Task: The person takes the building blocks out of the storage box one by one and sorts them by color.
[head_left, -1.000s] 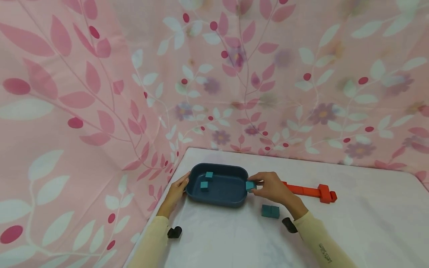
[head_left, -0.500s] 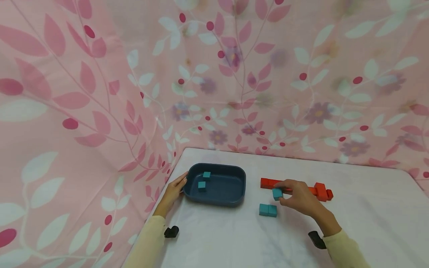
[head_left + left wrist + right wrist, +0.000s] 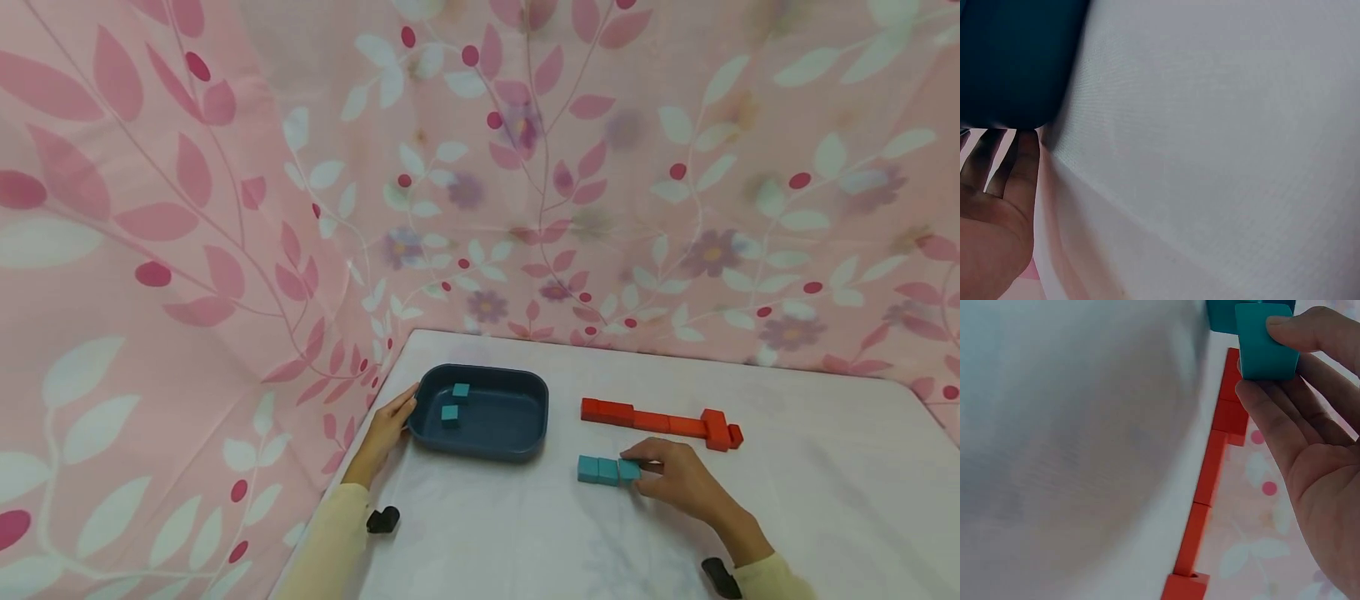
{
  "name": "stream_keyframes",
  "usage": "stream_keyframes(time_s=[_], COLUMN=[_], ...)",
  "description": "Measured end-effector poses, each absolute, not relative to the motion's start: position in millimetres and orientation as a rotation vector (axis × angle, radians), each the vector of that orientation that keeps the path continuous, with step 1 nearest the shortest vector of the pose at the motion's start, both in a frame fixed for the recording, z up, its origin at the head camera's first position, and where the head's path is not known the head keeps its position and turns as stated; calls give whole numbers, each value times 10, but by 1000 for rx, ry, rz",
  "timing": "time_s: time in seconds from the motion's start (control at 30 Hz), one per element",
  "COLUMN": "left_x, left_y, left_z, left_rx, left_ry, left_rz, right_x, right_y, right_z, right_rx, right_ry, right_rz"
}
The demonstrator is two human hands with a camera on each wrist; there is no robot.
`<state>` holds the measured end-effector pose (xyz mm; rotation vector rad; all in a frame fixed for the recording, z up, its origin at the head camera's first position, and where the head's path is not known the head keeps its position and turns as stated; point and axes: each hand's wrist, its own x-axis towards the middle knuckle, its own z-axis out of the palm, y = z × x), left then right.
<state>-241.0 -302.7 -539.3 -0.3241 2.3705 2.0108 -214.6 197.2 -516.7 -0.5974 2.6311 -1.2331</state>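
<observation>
My right hand (image 3: 678, 482) pinches a teal cube (image 3: 1265, 349) between thumb and fingers. That cube sits at the right end of two other teal cubes (image 3: 597, 470), in line with them on the white table. My left hand (image 3: 384, 435) rests against the left end of a dark blue rectangular tray (image 3: 501, 423). In the left wrist view its straight fingers (image 3: 1021, 178) touch the tray's outer wall. Inside the tray, toward its left end, lie two loose teal cubes, a back cube (image 3: 461, 390) and a front cube (image 3: 449, 415).
Behind the right hand lies a row of red blocks (image 3: 651, 422), with a larger block crossing it near its right end. A pink floral cloth (image 3: 525, 208) hangs along the table's back and left sides. The white tabletop (image 3: 840, 467) extends to the right.
The right hand has carried the teal cube from the tray's right rim rightward, past the red blocks, then down to the end of the two teal cubes. The left hand stays at the tray.
</observation>
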Motion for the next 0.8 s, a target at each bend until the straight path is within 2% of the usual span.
stream_keyframes(time_s=[0.8], left_x=[-2419], left_y=[-3010], left_z=[-5402], left_rx=[-339], left_ry=[2397], left_rz=[2004], right_x=[-2128], right_y=[1933], right_z=[-5329], right_rx=[-508], right_ry=[2641], right_rz=[-1216])
